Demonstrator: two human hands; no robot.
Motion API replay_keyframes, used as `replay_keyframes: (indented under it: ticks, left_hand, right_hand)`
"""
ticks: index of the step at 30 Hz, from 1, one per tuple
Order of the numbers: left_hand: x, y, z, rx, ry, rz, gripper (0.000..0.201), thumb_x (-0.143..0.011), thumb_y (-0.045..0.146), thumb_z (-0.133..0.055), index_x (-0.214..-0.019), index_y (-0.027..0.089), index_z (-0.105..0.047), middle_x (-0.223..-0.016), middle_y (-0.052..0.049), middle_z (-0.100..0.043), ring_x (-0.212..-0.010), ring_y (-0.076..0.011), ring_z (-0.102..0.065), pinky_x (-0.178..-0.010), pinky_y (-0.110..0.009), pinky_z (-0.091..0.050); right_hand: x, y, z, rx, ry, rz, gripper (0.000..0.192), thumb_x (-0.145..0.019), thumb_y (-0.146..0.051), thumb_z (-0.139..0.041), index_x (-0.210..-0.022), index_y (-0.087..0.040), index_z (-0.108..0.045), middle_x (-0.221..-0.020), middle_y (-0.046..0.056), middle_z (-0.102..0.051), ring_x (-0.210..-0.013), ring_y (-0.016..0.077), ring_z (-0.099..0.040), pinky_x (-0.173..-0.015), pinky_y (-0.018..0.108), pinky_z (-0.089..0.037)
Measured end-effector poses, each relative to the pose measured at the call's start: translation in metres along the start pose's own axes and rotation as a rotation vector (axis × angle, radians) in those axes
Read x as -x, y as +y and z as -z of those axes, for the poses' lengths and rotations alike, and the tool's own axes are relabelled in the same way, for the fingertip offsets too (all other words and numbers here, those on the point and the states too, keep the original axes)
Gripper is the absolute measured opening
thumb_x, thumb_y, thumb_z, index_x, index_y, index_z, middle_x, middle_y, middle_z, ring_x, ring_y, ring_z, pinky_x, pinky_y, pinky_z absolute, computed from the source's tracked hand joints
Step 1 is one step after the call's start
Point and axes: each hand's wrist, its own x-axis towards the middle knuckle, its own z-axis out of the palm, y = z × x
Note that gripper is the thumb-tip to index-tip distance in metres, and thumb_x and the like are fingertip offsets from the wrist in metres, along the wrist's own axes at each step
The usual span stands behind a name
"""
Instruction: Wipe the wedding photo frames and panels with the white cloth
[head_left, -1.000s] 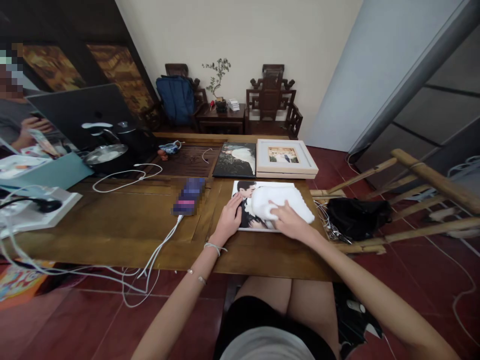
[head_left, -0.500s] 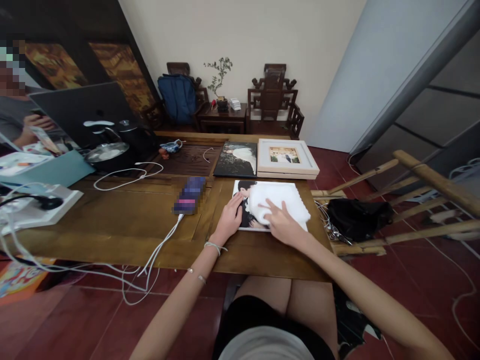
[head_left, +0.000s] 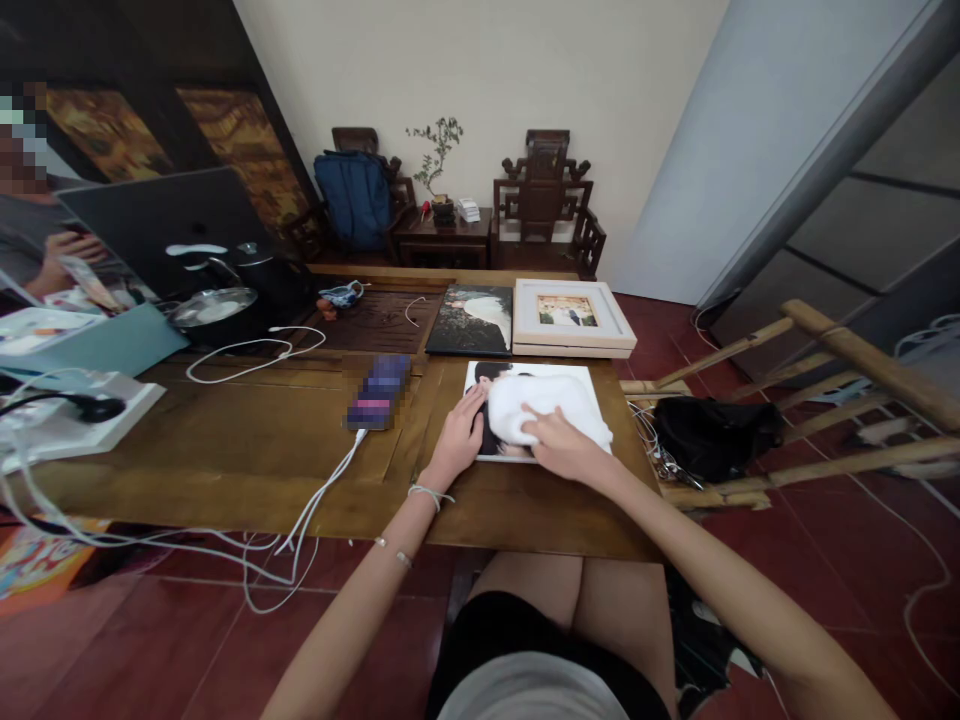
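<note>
A photo panel (head_left: 495, 376) with a white border lies flat on the wooden table in front of me. My left hand (head_left: 459, 436) rests along its left edge, fingers stretched out and fingertips on the picture. Over most of the panel is a folded white cloth (head_left: 571, 402), which hides much of the image. My right hand (head_left: 559, 446) presses down on this cloth, with the index finger extended and the other fingers bent into the fabric. Just behind lie a dark wedding photo panel (head_left: 469, 318) and a light wooden picture frame (head_left: 575, 316).
Left of my hands is a phone (head_left: 379, 392) on white charging cables. Further left stand a power strip (head_left: 112, 425), a teal box (head_left: 127, 345), a glass-lidded pot (head_left: 217, 305) and a laptop (head_left: 165, 215). A person sits behind the laptop. A bamboo rack (head_left: 870, 355) with a black bag (head_left: 716, 438) stands at right.
The white cloth has shifted slightly left under my right hand and is bunched more compactly, uncovering more of the panel's right side. My left hand has stayed in place.
</note>
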Motion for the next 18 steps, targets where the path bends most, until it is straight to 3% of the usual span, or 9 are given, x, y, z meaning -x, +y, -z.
replay_keyframes:
  ticks: [3,5,9,13,18]
  left_hand:
    - [0.000,0.004,0.002,0.015,-0.001,0.012,0.040,-0.090,0.020,-0.038,-0.128,0.018,-0.052,-0.137,-0.009,-0.049,-0.132,-0.0222,-0.039,-0.112,-0.045,-0.030]
    - [0.001,0.009,0.006,0.047,0.015,0.021,0.042,-0.093,0.024,-0.036,-0.133,0.019,-0.046,-0.141,-0.008,-0.045,-0.133,-0.0211,-0.037,-0.113,-0.043,-0.028]
    - [0.001,0.016,0.015,0.166,0.153,0.003,0.046,-0.096,0.033,-0.031,-0.139,0.019,-0.037,-0.148,-0.007,-0.035,-0.137,-0.0200,-0.030,-0.115,-0.040,-0.023]
    - [0.003,0.017,0.014,0.199,0.220,0.030,0.050,-0.097,0.038,-0.025,-0.143,0.021,-0.030,-0.150,-0.006,-0.030,-0.139,-0.0199,-0.024,-0.115,-0.039,-0.019]
    - [0.005,0.017,0.006,0.122,0.061,0.045,0.050,-0.097,0.036,-0.024,-0.145,0.020,-0.025,-0.152,-0.005,-0.025,-0.141,-0.0188,-0.015,-0.116,-0.039,-0.017]
  right_hand:
    - [-0.034,0.012,0.005,0.081,0.101,-0.088,0.043,-0.076,-0.002,-0.037,-0.111,-0.013,-0.059,-0.136,0.020,-0.046,-0.132,0.0333,-0.032,-0.098,0.066,-0.024]
    - [-0.050,0.012,0.002,0.161,0.161,-0.107,0.046,-0.076,-0.001,-0.038,-0.115,-0.014,-0.058,-0.142,0.017,-0.040,-0.135,0.0353,-0.025,-0.097,0.071,-0.021]
    - [-0.057,-0.005,-0.017,0.266,0.144,-0.005,0.043,-0.076,-0.002,-0.043,-0.112,-0.016,-0.062,-0.149,0.010,-0.030,-0.137,0.0388,-0.014,-0.097,0.075,-0.015]
    - [-0.026,-0.027,-0.034,0.269,0.099,0.219,0.036,-0.078,-0.004,-0.041,-0.097,-0.017,-0.069,-0.149,0.006,-0.032,-0.138,0.0359,-0.013,-0.103,0.071,-0.011]
    - [0.034,-0.032,-0.028,0.174,0.004,0.301,0.036,-0.071,-0.001,-0.041,-0.087,-0.017,-0.069,-0.141,0.006,-0.045,-0.137,0.0313,-0.022,-0.105,0.067,-0.016]
